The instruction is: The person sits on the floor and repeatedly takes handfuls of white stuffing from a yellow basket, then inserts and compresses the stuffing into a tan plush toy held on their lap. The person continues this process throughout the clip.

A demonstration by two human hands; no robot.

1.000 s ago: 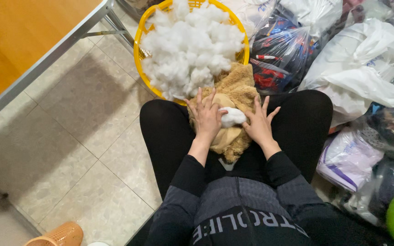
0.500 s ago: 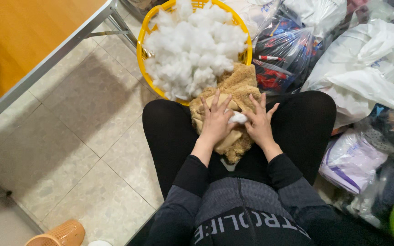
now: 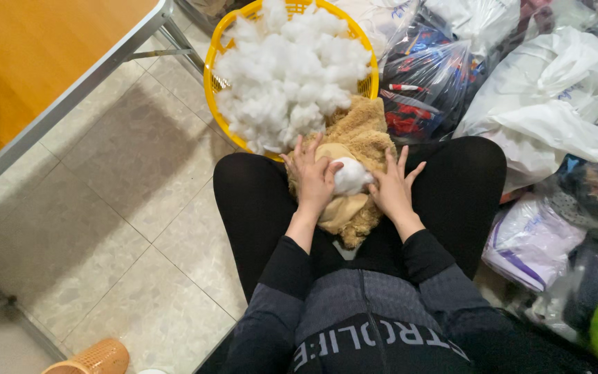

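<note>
We are pressing left hand (image 3: 313,181) flat, fingers apart, on tan plush skin (image 3: 358,149) | right hand (image 3: 394,190) spread alongside, steadying white stuffing tuft (image 3: 351,176) between | yellow basket (image 3: 210,79) at 12 o'clock

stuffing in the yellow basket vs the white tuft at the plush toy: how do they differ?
The basket stuffing is a big loose heap above the rim of the yellow basket, untouched. The white tuft is one small wad at the opening of the tan plush toy, between the left hand and right hand. Both are white and fluffy.
</note>
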